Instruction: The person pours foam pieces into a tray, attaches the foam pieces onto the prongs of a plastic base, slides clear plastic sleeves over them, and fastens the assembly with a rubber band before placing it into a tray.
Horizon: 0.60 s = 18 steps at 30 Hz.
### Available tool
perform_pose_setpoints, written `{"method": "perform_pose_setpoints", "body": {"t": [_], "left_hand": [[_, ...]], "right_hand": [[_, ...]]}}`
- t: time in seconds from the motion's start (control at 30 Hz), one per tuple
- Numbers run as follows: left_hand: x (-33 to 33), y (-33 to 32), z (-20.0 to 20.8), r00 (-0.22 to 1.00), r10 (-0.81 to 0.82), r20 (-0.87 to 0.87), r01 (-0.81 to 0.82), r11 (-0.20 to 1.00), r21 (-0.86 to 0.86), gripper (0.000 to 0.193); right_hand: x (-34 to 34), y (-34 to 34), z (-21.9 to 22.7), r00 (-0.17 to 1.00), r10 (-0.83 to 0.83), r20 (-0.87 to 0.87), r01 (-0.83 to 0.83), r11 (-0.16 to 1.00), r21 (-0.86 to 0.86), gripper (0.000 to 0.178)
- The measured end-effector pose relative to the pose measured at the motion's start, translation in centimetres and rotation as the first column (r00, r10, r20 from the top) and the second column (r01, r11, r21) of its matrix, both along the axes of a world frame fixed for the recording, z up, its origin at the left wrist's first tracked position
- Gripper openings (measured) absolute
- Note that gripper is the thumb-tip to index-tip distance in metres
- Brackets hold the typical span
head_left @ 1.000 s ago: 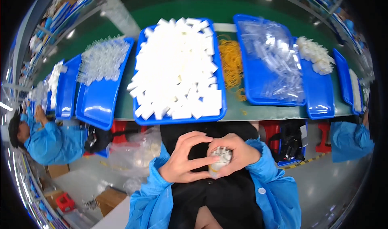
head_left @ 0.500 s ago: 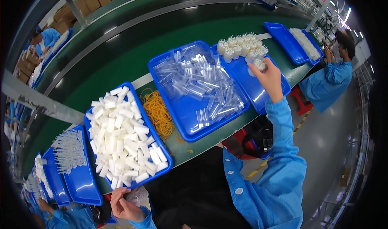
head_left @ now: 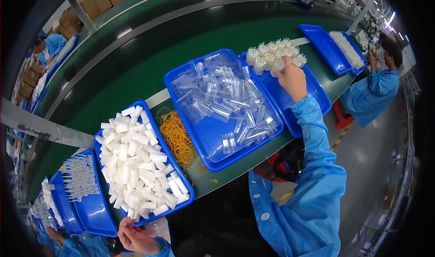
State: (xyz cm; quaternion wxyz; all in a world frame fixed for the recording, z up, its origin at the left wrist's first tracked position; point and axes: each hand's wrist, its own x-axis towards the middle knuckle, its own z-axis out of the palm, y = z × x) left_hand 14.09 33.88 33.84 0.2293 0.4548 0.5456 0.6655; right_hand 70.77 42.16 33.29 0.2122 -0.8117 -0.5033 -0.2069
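At the right, my right hand (head_left: 292, 79) reaches over a blue tray (head_left: 308, 98), index finger and thumb stretched apart against the nearest of the white bundles (head_left: 270, 63). These short round bundles have thin tips on top and stand upright, packed together at the tray's far end. My left hand (head_left: 137, 239) is low, just below the near edge of a blue tray (head_left: 189, 198) heaped with white foam-like pieces (head_left: 136, 162). Its fingers are curled together; whatever they may hold is hidden. A clear plastic bag (head_left: 159, 230) is beside it.
Clear plastic sleeves (head_left: 226, 94) fill the middle blue tray (head_left: 213, 164). Yellow rubber bands (head_left: 178, 139) lie between trays on the green bench (head_left: 233, 177). Thin translucent parts (head_left: 80, 177) occupy another tray at left. A co-worker (head_left: 374, 91) sits at right; others work farther off.
My right hand has moved slightly left and away from me, bringing its bundle to the group and loosening its pinch. My left hand has dropped a little and its fingers have drawn closer together.
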Motion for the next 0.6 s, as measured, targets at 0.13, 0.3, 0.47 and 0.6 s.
{"method": "perform_pose_setpoints", "body": {"t": [0.13,0.3,0.47,0.6], "left_hand": [[-0.7,0.2,0.1,0.997,0.073,0.025,-0.073,0.997,-0.02,0.015],[-2.9,0.1,0.7,0.994,0.11,-0.025,-0.111,0.991,-0.077,0.017],[-6.5,-0.4,1.2,0.968,0.223,-0.114,-0.234,0.968,-0.089,0.016],[-10.9,0.3,1.6,0.938,0.222,-0.268,-0.255,0.962,-0.096,0.011]], "right_hand": [[-1.2,-0.5,0.1,1.0,-0.013,0.005,0.013,0.998,-0.056,0.048],[-3.9,-1.7,1.8,0.999,-0.045,-0.022,0.045,0.999,0.03,0.045],[-5.8,-0.2,0.9,0.979,0.148,-0.142,-0.158,0.986,-0.063,0.029],[-6.7,-0.4,1.7,0.985,0.156,-0.075,-0.161,0.985,-0.063,0.029]]}}
